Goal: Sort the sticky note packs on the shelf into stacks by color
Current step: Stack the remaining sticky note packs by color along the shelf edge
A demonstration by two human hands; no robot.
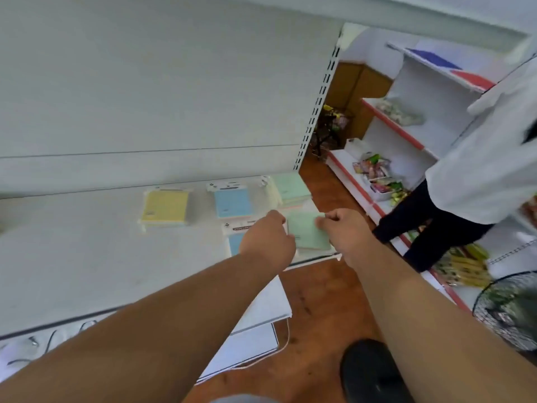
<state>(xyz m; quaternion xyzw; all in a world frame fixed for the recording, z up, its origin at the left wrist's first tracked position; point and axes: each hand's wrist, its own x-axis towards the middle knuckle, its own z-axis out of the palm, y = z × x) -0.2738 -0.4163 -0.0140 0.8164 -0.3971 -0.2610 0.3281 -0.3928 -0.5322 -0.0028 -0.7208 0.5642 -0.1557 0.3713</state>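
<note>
On the white shelf (96,251) lie sticky note packs. A yellow pack (165,206) sits at the left, a blue pack (232,202) in the middle, and a green stack (290,189) at the back right. A green pack (308,231) near the shelf's right front corner is held from both sides. My left hand (268,242) grips its left edge with curled fingers and my right hand (343,231) pinches its right edge. Another blue pack (236,242) lies partly hidden under my left hand.
A person in a white top and dark trousers (479,170) stands at the right, beside red-edged shelves (392,126) with packaged goods. A fan (511,309) stands at the lower right on the brown floor. Lower white shelves (261,315) jut out below.
</note>
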